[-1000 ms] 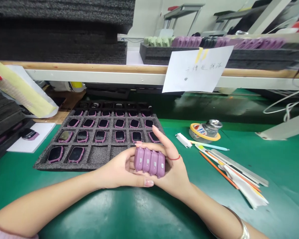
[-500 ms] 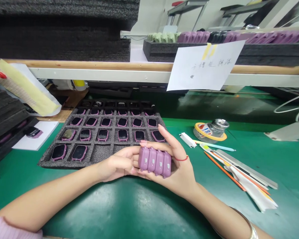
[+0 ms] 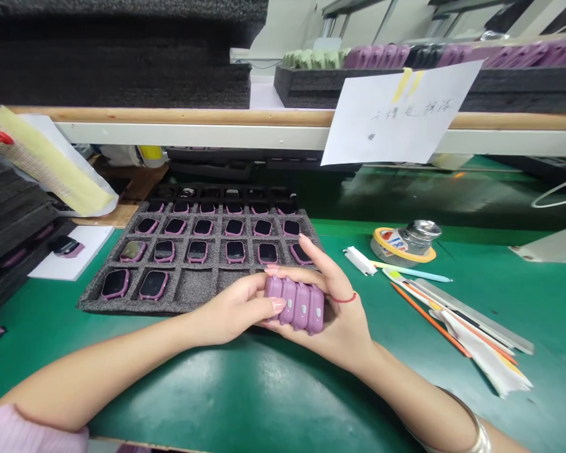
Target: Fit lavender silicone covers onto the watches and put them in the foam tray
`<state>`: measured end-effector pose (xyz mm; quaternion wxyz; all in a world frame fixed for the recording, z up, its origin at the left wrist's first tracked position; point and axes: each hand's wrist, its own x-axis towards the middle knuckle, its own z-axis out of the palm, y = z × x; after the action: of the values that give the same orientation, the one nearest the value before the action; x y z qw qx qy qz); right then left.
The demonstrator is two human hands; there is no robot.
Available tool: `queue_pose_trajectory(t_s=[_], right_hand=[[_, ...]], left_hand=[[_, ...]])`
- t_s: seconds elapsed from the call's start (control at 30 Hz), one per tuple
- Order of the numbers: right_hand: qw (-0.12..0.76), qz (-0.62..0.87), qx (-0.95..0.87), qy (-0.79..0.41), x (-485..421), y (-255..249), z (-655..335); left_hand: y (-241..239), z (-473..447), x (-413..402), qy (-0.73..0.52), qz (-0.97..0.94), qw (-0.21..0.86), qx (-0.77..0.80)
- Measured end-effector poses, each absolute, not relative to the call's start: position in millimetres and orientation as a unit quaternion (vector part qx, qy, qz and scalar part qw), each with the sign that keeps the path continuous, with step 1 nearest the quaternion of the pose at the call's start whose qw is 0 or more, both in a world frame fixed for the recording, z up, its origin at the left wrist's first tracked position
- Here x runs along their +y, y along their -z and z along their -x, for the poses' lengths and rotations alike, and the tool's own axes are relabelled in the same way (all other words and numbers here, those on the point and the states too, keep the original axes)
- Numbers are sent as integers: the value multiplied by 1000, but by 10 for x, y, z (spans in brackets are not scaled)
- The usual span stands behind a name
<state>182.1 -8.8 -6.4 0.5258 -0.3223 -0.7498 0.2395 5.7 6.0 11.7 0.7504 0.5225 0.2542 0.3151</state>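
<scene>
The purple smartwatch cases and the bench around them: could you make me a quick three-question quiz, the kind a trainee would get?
1. How many purple smartwatch cases are held side by side?
2. True or false: the red string bracelet is on the right hand.
3. In the nearest row of the foam tray, where do two smartwatches show: A left end, B middle, C right end?

Key: 1 four; 2 true; 3 A.

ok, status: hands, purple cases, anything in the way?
Right hand holding four purple cases in a row. Left hand: thumb over leftmost case. Foam tray just beyond; nothing visibly blocking.
</scene>
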Motion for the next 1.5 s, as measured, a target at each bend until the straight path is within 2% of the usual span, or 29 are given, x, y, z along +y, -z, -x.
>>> queue_pose_trajectory(t_s=[0.23,0.43,0.63,0.8,1.1,1.17,1.27,1.4,1.5], right_hand=[[518,290,-778,-205,-101,61,-1831],[502,292,-789,-199,-131,72,-1827],[488,258,-815,-175,-134,33,-1814],[481,250,-827,-147,-140,39,-1832],[460,192,-863,-81,-134,42,-1861],[464,198,-856,-111,-153,-15,-1879],[477,246,-812,-231,-197,-103,-1905],[457,299,-752,-369,-234,-137,-1873],[487,309,-695,-429,-239,-106,-1782]], left_hand=[[-151,-50,4,-299,-556,714,304],[-166,-66,17,-284,-561,729,271],[-183,-63,14,-290,-634,668,259],[-193,-101,-6,-316,-631,662,253],[-256,-100,-142,-307,-644,620,324],[-266,-90,-152,-331,-644,597,344],[-256,-75,-150,-354,-656,566,352],[-206,-59,-141,-346,-700,517,350],[-165,-65,-132,-338,-712,496,364]])
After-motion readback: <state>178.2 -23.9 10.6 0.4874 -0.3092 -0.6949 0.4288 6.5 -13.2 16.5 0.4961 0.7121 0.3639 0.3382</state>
